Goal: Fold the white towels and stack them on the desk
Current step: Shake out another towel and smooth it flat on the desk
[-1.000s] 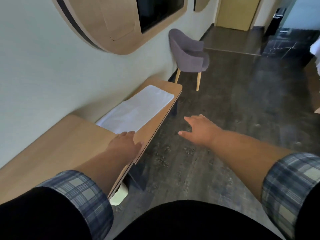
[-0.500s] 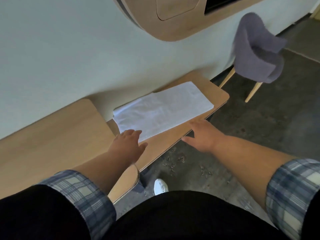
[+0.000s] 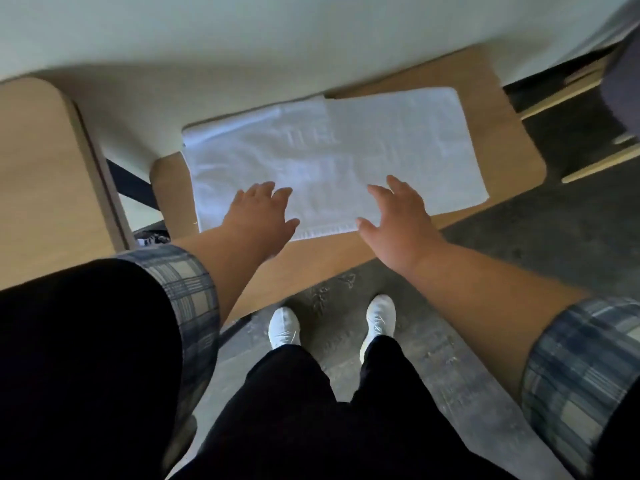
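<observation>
A white towel (image 3: 332,150) lies flat along the low wooden desk (image 3: 498,133) against the wall, with a fold line across its middle. My left hand (image 3: 259,216) reaches over the towel's near edge on the left, fingers spread and straight. Over the same edge, further right, my right hand (image 3: 398,216) is spread open too. Neither hand holds anything. Whether the palms touch the cloth I cannot tell.
A higher wooden desk surface (image 3: 38,181) stands to the left, with a gap between it and the low one. A purple chair with pale wooden legs (image 3: 588,88) is at the far right. My white shoes (image 3: 284,327) stand on the dark floor below.
My view has swung down and squared up on the desk. Both hands have moved forward from the desk's front edge onto the towel's near edge.
</observation>
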Demonstrator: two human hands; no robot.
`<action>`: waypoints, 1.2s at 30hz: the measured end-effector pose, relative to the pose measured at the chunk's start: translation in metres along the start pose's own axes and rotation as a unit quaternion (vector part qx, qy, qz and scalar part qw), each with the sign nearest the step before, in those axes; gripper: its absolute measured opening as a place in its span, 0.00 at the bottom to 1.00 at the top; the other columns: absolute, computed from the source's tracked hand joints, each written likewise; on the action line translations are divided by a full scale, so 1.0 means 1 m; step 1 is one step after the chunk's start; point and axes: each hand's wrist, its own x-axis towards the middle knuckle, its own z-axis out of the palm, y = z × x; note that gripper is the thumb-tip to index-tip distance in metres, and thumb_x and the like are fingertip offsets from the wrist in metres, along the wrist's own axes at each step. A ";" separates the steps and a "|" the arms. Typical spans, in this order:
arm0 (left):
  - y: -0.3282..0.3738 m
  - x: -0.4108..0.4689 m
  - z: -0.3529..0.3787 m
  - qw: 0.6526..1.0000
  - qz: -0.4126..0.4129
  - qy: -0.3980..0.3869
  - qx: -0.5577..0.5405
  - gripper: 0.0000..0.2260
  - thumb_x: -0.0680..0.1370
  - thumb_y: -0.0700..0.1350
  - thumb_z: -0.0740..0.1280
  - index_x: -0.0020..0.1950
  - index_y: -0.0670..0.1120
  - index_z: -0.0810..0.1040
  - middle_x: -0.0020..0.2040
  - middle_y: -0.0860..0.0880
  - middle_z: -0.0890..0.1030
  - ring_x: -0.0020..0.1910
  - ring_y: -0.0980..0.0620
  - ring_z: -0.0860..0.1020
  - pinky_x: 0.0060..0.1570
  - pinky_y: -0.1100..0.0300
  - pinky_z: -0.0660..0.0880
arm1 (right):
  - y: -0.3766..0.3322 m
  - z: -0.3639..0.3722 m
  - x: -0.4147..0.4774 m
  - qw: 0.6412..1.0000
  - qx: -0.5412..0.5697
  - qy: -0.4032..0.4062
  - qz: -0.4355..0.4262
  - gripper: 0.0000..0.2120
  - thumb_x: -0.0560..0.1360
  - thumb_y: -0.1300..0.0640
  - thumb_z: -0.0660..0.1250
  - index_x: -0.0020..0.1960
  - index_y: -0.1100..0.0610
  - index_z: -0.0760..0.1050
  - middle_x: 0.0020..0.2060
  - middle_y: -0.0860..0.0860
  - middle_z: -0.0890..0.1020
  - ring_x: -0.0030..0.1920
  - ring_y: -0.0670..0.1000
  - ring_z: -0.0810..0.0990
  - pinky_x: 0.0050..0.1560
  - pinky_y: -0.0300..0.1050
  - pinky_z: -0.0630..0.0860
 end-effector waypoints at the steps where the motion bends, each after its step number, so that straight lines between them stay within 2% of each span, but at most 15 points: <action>1: -0.001 0.016 0.014 1.000 -0.010 0.005 -0.003 0.31 0.81 0.61 0.56 0.81 0.51 0.54 0.80 0.43 0.56 0.78 0.41 0.55 0.76 0.44 0.54 | 0.002 0.011 0.023 1.000 0.004 0.000 -0.009 0.31 0.80 0.42 0.62 0.80 0.49 0.57 0.81 0.53 0.52 0.81 0.57 0.48 0.78 0.56 0.53; 6: -0.013 0.105 0.080 0.997 -0.069 0.040 -0.025 0.33 0.81 0.62 0.55 0.81 0.54 0.42 0.82 0.45 0.46 0.80 0.41 0.44 0.77 0.41 0.45 | 0.013 0.067 0.134 0.999 0.013 -0.002 -0.039 0.31 0.80 0.42 0.61 0.80 0.47 0.56 0.81 0.50 0.49 0.81 0.53 0.44 0.77 0.55 0.53; 10: -0.019 0.169 0.124 0.988 -0.136 0.074 -0.017 0.36 0.79 0.68 0.48 0.78 0.58 0.32 0.81 0.47 0.36 0.80 0.40 0.38 0.75 0.38 0.40 | 0.023 0.105 0.207 0.999 0.015 0.017 -0.046 0.31 0.80 0.46 0.63 0.80 0.48 0.56 0.82 0.50 0.48 0.81 0.52 0.44 0.79 0.54 0.51; 12: -0.016 0.191 0.143 0.980 -0.168 0.095 -0.038 0.36 0.77 0.70 0.44 0.77 0.59 0.30 0.80 0.47 0.33 0.79 0.40 0.36 0.75 0.36 0.38 | 0.026 0.117 0.236 0.998 0.034 0.041 -0.045 0.32 0.79 0.48 0.64 0.80 0.47 0.55 0.82 0.49 0.47 0.81 0.51 0.45 0.79 0.54 0.52; 14: -0.014 0.198 0.158 0.971 -0.183 0.140 -0.058 0.35 0.76 0.70 0.43 0.78 0.61 0.34 0.81 0.48 0.36 0.79 0.42 0.36 0.75 0.37 0.36 | 0.026 0.121 0.264 0.996 0.047 0.056 -0.059 0.33 0.79 0.48 0.64 0.81 0.48 0.54 0.82 0.50 0.49 0.80 0.50 0.45 0.79 0.53 0.52; 17: -0.014 0.198 0.167 0.958 -0.183 0.206 -0.079 0.34 0.76 0.69 0.49 0.80 0.62 0.45 0.82 0.49 0.45 0.80 0.44 0.42 0.75 0.40 0.38 | 0.018 0.113 0.306 0.991 0.063 0.085 -0.087 0.35 0.80 0.46 0.64 0.82 0.51 0.51 0.81 0.52 0.52 0.80 0.52 0.47 0.79 0.52 0.50; 19: -0.015 0.197 0.167 0.956 -0.181 0.214 -0.082 0.33 0.76 0.68 0.51 0.80 0.61 0.48 0.82 0.48 0.47 0.80 0.43 0.44 0.76 0.39 0.39 | 0.008 0.100 0.337 0.989 0.060 0.101 -0.092 0.37 0.80 0.44 0.63 0.82 0.52 0.50 0.81 0.53 0.54 0.80 0.53 0.49 0.79 0.52 0.50; 22: -0.013 0.196 0.165 0.956 -0.182 0.213 -0.083 0.33 0.77 0.67 0.52 0.80 0.61 0.49 0.82 0.48 0.48 0.80 0.43 0.45 0.76 0.38 0.41 | -0.001 0.085 0.379 0.992 0.039 0.096 -0.070 0.39 0.78 0.37 0.62 0.82 0.50 0.50 0.79 0.52 0.59 0.79 0.55 0.53 0.78 0.57 0.53; 24: -0.014 0.196 0.166 0.957 -0.181 0.209 -0.087 0.33 0.77 0.67 0.52 0.80 0.61 0.49 0.82 0.49 0.48 0.80 0.43 0.45 0.76 0.38 0.42 | 0.004 0.080 0.397 0.995 0.037 0.088 -0.037 0.39 0.76 0.33 0.62 0.80 0.49 0.55 0.76 0.51 0.64 0.77 0.56 0.58 0.76 0.61 0.57; 28: -0.014 0.196 0.166 0.957 -0.179 0.208 -0.096 0.33 0.77 0.67 0.53 0.80 0.61 0.50 0.82 0.49 0.48 0.80 0.43 0.45 0.76 0.38 0.42 | 0.020 0.083 0.405 0.994 -0.028 0.106 0.022 0.35 0.72 0.26 0.57 0.70 0.47 0.69 0.68 0.53 0.73 0.73 0.58 0.65 0.72 0.64 0.62; 30: -0.014 0.196 0.166 0.956 -0.177 0.212 -0.101 0.33 0.77 0.67 0.53 0.80 0.61 0.50 0.82 0.49 0.48 0.80 0.43 0.44 0.76 0.38 0.42 | 0.022 0.081 0.404 0.995 -0.003 0.100 0.010 0.33 0.70 0.25 0.56 0.58 0.50 0.75 0.59 0.55 0.78 0.67 0.60 0.72 0.68 0.65 0.69; 32: -0.015 0.196 0.167 0.955 -0.173 0.217 -0.103 0.32 0.77 0.67 0.53 0.80 0.61 0.50 0.82 0.49 0.48 0.80 0.43 0.44 0.76 0.38 0.42 | 0.021 0.078 0.398 0.991 0.083 0.101 -0.007 0.31 0.68 0.25 0.60 0.48 0.53 0.75 0.51 0.55 0.80 0.57 0.61 0.79 0.59 0.64 0.77; 36: -0.014 0.197 0.172 0.953 -0.160 0.234 -0.109 0.32 0.77 0.66 0.54 0.80 0.60 0.52 0.82 0.48 0.50 0.80 0.42 0.47 0.76 0.36 0.45 | 0.025 0.080 0.373 0.975 0.133 0.174 -0.048 0.25 0.70 0.33 0.67 0.40 0.57 0.71 0.42 0.51 0.74 0.47 0.62 0.81 0.42 0.60 0.81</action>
